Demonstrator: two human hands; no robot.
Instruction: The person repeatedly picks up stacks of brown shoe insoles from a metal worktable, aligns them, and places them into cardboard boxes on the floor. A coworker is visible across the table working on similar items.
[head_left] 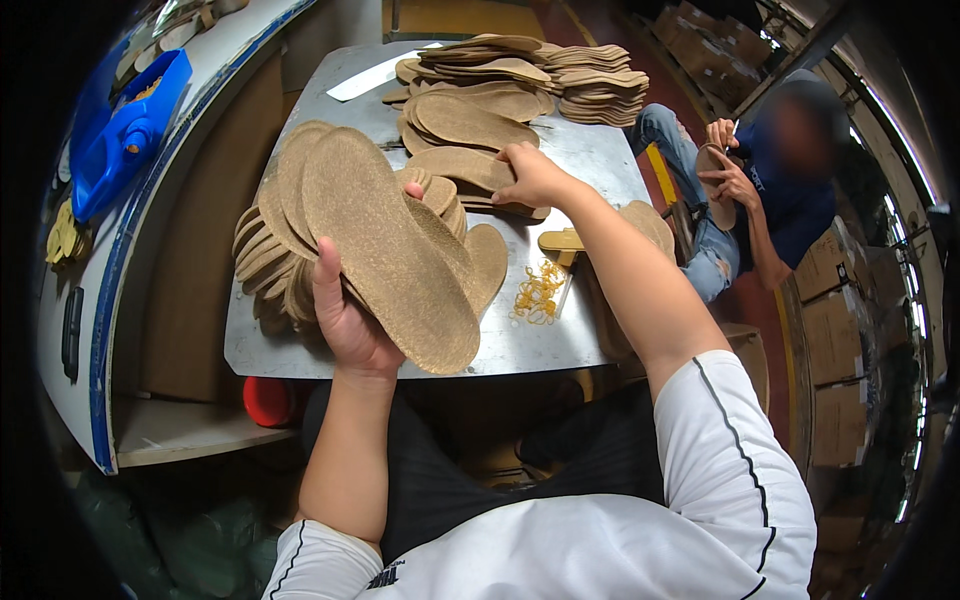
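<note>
My left hand (350, 305) holds a brown speckled shoe insole (390, 240) tilted up over the near left of the metal table, thumb along its edge. Other insoles fan out behind it, so I cannot tell how many are in the grip. My right hand (538, 178) reaches across the table and pinches the end of another insole (455, 165), which lies on a low pile. Beyond it are more loosely stacked insoles (470, 115). Left of the held insole, a leaning row of insoles (265, 260) stands on the table, partly covered by it.
Yellow rubber bands (540, 292) lie on the metal table (490, 345) near a yellow flat-ended piece (562, 240). At left, a blue plastic bin (125, 135) rests on a white counter. A co-worker (790, 170) sits at right, handling an insole. Cardboard boxes (838, 340) are stacked behind.
</note>
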